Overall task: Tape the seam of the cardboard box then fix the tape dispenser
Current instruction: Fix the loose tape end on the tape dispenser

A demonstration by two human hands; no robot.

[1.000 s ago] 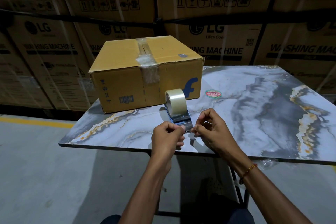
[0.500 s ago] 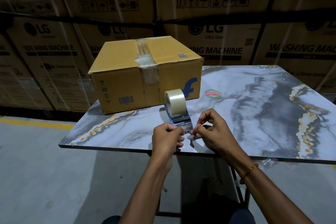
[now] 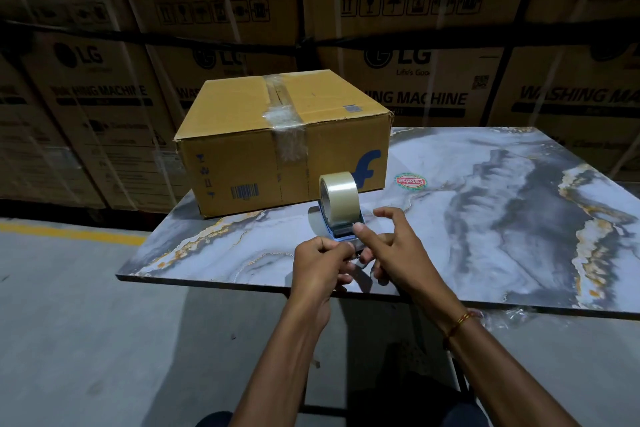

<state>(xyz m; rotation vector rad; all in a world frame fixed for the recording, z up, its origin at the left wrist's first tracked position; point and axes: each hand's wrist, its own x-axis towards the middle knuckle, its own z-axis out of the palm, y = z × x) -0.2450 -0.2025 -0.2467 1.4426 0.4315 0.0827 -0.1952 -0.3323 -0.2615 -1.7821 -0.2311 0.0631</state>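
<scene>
Cardboard box [image 3: 277, 146], tan with a blue letter, sat at the far left of the marble-patterned table [image 3: 485, 218], clear tape already over its top seam. So the second step seemed in hand: fixing the blue-framed tape dispenser [image 3: 341, 215] with its clear roll, just before the box. The left hand [image 3: 320, 262] pinched something at its near end, probably the tape's loose end; the right hand [image 3: 391, 248] was half open, thumb on the frame. Next probably called for steadying the frame and threading the tape.
</scene>
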